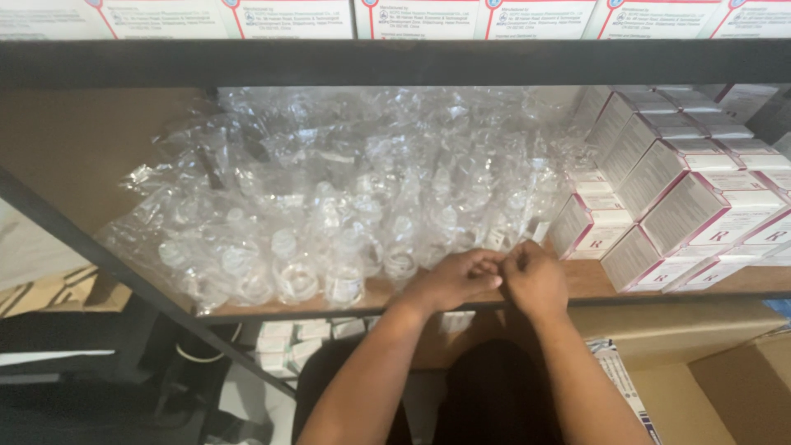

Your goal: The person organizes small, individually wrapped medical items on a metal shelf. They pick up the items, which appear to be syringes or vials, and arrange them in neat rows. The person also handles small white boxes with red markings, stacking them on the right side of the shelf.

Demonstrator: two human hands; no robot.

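The 2 hands meet at the front edge of the shelf (pixel 74 140). The left hand (pixel 456 280) and right hand (pixel 535 278) are curled with fingertips pinched together on something small between them; what it is cannot be made out. Just behind the hands lies a heap of clear plastic packets (pixel 346 206), each holding a small round item, too many and too crumpled to count. Toward the right edge stand white-and-pink cartons (pixel 684 206), roughly 15 visible, some cut off. Below, 1 brown cardboard box (pixel 725 387) is partly cropped.
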